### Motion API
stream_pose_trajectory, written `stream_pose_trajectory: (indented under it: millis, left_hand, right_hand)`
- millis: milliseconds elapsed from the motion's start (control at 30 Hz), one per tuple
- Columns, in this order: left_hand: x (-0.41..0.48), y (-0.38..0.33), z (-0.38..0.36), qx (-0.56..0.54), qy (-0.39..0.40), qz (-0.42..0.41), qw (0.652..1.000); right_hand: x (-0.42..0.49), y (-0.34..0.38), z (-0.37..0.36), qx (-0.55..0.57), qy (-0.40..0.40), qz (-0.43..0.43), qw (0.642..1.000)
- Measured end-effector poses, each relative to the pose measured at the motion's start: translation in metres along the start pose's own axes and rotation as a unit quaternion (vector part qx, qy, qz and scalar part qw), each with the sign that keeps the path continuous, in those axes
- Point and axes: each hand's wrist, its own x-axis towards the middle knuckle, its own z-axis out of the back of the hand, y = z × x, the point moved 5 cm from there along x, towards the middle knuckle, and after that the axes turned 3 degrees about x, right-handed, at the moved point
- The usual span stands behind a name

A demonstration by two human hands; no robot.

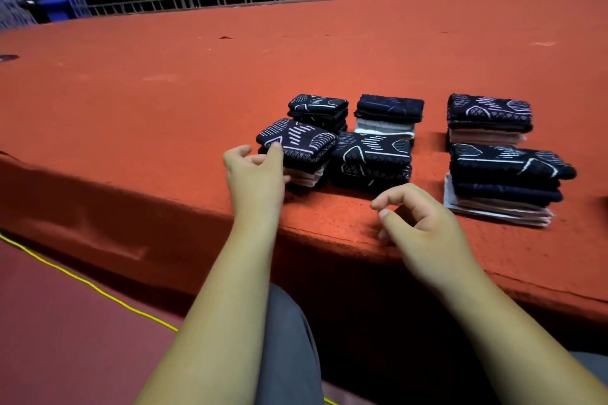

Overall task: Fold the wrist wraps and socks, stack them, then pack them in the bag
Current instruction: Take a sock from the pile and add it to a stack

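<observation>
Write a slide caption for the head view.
Left hand touches the front-left stack of six on a red platform; right hand hovers empty.

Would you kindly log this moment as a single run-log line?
left hand: touches front-left stack; right hand: hovers empty; other stacks: five on red platform

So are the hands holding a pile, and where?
The right hand holds nothing. The left hand touches the front-left pile at its near corner, one finger on top; a real grip cannot be told.
</observation>
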Motion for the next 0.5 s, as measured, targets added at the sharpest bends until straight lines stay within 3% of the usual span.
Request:
stream_pose_trajectory:
  millis: [133,233,333,500]
  left_hand:
    - [-0.042,-0.021,0.005,0.028,-0.059,-0.064,0.996]
    - [-0.083,-0.042,-0.003,-0.013,-0.028,-0.143,0.989]
    - [-0.120,-0.052,-0.031,-0.021,0.089,-0.204,0.975]
    - [-0.178,-0.047,-0.084,0.001,0.285,-0.231,0.930]
  right_hand:
    - [-0.013,0.001,0.016,0.035,0.002,-0.029,0.999]
    - [-0.026,0.003,0.036,0.023,-0.006,-0.026,0.999]
    - [-0.040,0.005,0.071,0.002,-0.042,-0.023,0.999]
    - [-0.060,0.000,0.142,-0.005,-0.127,-0.027,0.992]
